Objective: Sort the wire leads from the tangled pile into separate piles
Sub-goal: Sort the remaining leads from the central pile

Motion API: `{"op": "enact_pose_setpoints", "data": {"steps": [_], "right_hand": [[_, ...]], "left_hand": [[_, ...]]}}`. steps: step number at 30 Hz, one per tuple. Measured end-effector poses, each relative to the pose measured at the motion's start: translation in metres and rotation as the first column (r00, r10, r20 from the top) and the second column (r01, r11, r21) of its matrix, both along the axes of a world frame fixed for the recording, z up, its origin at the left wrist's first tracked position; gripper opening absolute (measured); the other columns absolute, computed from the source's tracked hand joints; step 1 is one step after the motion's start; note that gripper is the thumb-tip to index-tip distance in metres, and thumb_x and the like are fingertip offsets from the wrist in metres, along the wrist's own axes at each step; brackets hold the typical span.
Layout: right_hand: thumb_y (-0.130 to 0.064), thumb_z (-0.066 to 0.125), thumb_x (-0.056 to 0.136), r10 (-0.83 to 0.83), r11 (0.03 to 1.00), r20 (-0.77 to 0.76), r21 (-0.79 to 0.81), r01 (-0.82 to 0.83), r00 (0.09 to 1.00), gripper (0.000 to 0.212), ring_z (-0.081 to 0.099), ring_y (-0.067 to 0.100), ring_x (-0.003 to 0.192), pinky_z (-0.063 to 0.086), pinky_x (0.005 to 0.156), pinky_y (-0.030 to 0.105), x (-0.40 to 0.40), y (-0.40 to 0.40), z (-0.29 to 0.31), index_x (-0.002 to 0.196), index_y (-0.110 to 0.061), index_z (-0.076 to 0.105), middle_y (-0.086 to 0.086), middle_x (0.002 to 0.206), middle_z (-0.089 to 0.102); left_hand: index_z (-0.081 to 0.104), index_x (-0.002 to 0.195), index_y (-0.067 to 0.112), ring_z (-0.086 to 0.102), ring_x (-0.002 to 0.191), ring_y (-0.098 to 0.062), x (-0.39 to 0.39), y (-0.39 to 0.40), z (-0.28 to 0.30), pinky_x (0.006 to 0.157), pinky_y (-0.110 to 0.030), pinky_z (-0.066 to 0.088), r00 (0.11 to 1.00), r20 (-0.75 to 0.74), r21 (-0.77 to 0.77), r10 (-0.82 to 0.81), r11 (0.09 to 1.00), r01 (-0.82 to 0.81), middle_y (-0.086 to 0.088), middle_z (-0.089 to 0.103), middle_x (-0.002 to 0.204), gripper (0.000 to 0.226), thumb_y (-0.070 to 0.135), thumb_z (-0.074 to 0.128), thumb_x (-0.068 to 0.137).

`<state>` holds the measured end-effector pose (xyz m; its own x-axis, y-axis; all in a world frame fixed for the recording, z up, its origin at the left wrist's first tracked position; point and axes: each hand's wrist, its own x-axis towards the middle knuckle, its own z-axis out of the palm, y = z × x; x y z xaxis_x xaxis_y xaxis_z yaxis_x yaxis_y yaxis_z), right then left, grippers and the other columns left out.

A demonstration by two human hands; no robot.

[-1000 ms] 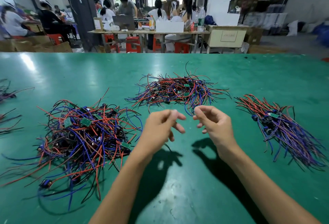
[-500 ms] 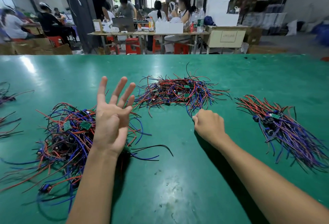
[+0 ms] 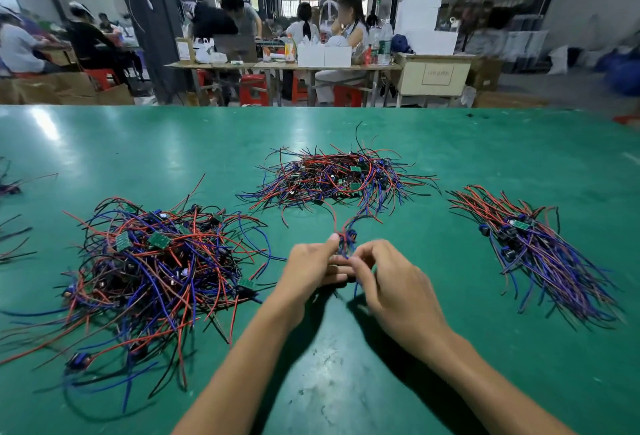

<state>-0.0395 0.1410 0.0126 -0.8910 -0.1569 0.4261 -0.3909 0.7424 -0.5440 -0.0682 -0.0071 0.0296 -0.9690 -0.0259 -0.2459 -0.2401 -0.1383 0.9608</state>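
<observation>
Wire lead [image 3: 341, 227] between left hand [image 3: 311, 270] and right hand [image 3: 391, 282]

Head view, forward-down (close over), green table [image 3: 485, 144]

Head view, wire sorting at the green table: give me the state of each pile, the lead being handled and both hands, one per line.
Left pile: tangled, loose loops, lying on the green table.
Middle pile: flatter heap, wires mixed.
Right pile: wires roughly aligned, combed one way.
Wire lead: lifted between both hands, its red strands trailing back to the middle pile.
Left hand: pinching the lead.
Right hand: fingers curled, pinching the lead.
</observation>
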Motion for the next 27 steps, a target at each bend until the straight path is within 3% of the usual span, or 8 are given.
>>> {"op": "enact_pose_setpoints", "data": {"steps": [3,6,10,13,16,23,27], "right_hand": [[-0.042,0.052,0.102,0.125,0.991,0.002,0.048,-0.125,0.992,0.016,0.063,0.012,0.096,0.050,0.081,0.036,0.011,-0.003,-0.002,0.106,-0.030,0.061,-0.014,0.106,0.064],[-0.049,0.040,0.103,0.160,0.986,0.103,0.034,-0.164,0.982,0.032,0.057,0.007,0.108,0.046,0.093,0.032,0.006,0.002,-0.005,0.111,-0.031,0.065,-0.016,0.109,0.063],[-0.046,0.031,0.105,0.118,0.982,0.142,0.132,-0.137,0.983,0.037,0.052,0.010,0.110,0.043,0.096,0.034,-0.003,0.007,-0.008,0.116,-0.031,0.064,-0.013,0.113,0.059],[-0.045,0.030,0.107,0.040,0.974,0.160,0.212,-0.074,0.986,0.043,0.048,0.015,0.118,0.041,0.100,0.036,-0.011,0.009,-0.010,0.138,-0.031,0.055,-0.009,0.126,0.055],[-0.049,0.031,0.105,-0.064,0.961,0.180,0.277,0.012,0.982,0.052,0.047,0.022,0.125,0.042,0.098,0.036,-0.021,0.012,-0.014,0.149,-0.024,0.042,-0.001,0.135,0.045],[-0.048,0.040,0.102,-0.286,0.955,0.226,0.148,0.257,0.931,0.061,0.056,0.034,0.114,0.046,0.088,0.041,-0.036,0.029,-0.016,0.154,-0.017,0.033,0.005,0.138,0.035],[-0.045,0.044,0.102,-0.379,0.925,0.266,0.103,0.365,0.886,0.064,0.053,0.035,0.117,0.044,0.091,0.041,-0.044,0.041,-0.015,0.155,-0.013,0.031,0.007,0.137,0.035]], "left_hand": [[0.069,0.094,-0.001,0.069,0.061,-0.013,0.003,-0.008,0.002,0.056,-0.018,0.055,1.000,-0.010,-0.028,0.003,1.000,-0.003,-0.013,0.075,0.081,0.007,0.003,0.063,0.094],[0.061,0.115,-0.009,0.073,0.067,-0.017,0.005,-0.013,0.006,0.059,-0.022,0.058,1.000,0.014,0.008,0.002,1.000,-0.002,-0.020,0.075,0.096,0.023,-0.008,0.061,0.092],[0.055,0.121,-0.007,0.073,0.065,-0.015,0.003,-0.014,0.005,0.064,-0.022,0.058,0.999,-0.019,-0.064,0.029,0.997,-0.030,-0.010,0.075,0.088,0.023,-0.005,0.053,0.098],[0.063,0.116,-0.003,0.072,0.064,-0.014,0.002,-0.017,0.006,0.060,-0.022,0.057,0.998,-0.045,-0.120,0.032,0.992,-0.037,-0.003,0.077,0.082,0.019,0.001,0.054,0.099],[0.066,0.115,-0.002,0.074,0.067,-0.017,0.001,-0.019,0.007,0.056,-0.021,0.057,0.997,-0.059,-0.105,0.046,0.993,-0.052,-0.008,0.077,0.089,0.021,0.001,0.050,0.101],[0.069,0.112,0.011,0.065,0.059,-0.008,0.001,-0.020,0.008,0.057,-0.017,0.053,0.993,-0.096,-0.148,0.065,0.986,-0.079,0.002,0.078,0.088,0.025,0.006,0.047,0.102],[0.071,0.108,0.016,0.066,0.059,-0.009,0.001,-0.018,0.010,0.056,-0.019,0.052,0.985,-0.101,-0.111,0.139,0.982,-0.150,-0.002,0.073,0.102,0.027,0.008,0.045,0.104]]}}
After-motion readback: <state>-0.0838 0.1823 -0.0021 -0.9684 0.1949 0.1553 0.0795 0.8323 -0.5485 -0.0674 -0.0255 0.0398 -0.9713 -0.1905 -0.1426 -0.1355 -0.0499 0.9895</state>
